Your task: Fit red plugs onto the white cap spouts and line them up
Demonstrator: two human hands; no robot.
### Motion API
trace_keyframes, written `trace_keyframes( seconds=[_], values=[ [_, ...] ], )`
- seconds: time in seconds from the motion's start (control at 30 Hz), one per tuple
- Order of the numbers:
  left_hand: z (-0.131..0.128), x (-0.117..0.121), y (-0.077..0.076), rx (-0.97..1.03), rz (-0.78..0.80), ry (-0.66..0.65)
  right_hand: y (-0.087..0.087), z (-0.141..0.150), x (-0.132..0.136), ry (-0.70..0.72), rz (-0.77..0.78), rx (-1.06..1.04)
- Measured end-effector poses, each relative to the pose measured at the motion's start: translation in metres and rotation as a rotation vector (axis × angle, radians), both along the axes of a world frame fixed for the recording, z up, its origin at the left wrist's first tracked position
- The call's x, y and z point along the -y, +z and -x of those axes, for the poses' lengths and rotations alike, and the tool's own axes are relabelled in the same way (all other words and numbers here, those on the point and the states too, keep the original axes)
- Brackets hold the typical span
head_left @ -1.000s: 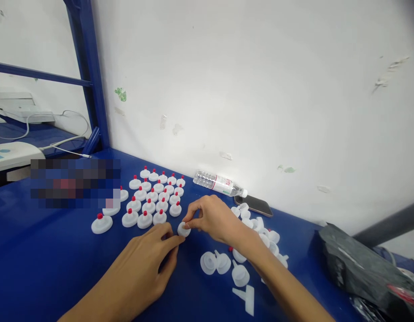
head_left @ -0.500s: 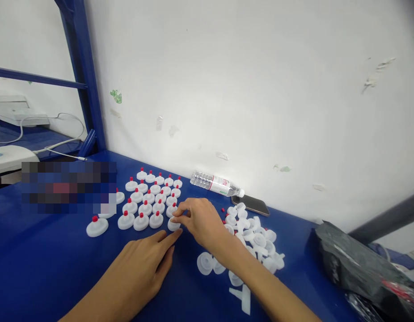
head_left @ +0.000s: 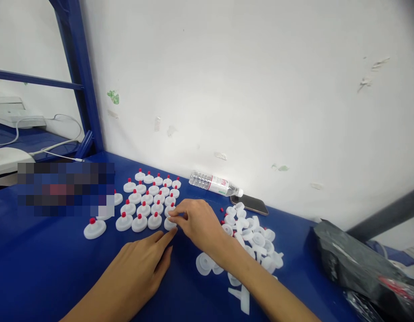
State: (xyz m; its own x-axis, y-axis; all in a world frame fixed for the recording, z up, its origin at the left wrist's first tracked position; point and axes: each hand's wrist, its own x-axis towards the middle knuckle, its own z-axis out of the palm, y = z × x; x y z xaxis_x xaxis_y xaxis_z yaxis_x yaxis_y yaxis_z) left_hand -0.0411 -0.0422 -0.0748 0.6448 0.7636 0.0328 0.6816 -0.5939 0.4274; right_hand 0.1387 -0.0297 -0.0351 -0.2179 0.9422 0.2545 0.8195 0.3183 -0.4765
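At the near right corner of several rows of white plastic caps with red tips [head_left: 139, 223], one white cap [head_left: 170, 225] stands on the table under my right hand [head_left: 196, 223]. The thumb and index finger of that hand are pinched at the top of this cap, and its tip is hidden behind them. My left hand [head_left: 143, 264] rests palm down with its fingers stretched out, the index fingertip touching the cap's near side. Right of my right forearm lies a loose pile of white plastic parts [head_left: 259, 239], with a few small red tips [head_left: 221, 209] by it.
A clear bottle [head_left: 215, 184] lies along the wall beside a dark phone [head_left: 250, 204]. A grey plastic bag [head_left: 354, 259] sits at the right. At the left are a blurred-out patch, a blue metal frame [head_left: 81, 67] and a white cable [head_left: 59, 154].
The view has shifted slightly. Both hands stay at the same white cap, with no clear change in their grip.
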Motion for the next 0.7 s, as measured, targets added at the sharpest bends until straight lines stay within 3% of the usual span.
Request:
trace_keyframes(
  seconds=[0.43, 0.7],
  values=[
    [-0.001, 0.0, 0.001, 0.0, 0.004, -0.006, 0.008, -0.001, 0.002, 0.009, 0.103, -0.065],
    [-0.001, 0.003, 0.002, -0.001, -0.023, 0.023, 0.035, -0.034, 0.0, -0.203, 0.06, 0.102]
  ],
)
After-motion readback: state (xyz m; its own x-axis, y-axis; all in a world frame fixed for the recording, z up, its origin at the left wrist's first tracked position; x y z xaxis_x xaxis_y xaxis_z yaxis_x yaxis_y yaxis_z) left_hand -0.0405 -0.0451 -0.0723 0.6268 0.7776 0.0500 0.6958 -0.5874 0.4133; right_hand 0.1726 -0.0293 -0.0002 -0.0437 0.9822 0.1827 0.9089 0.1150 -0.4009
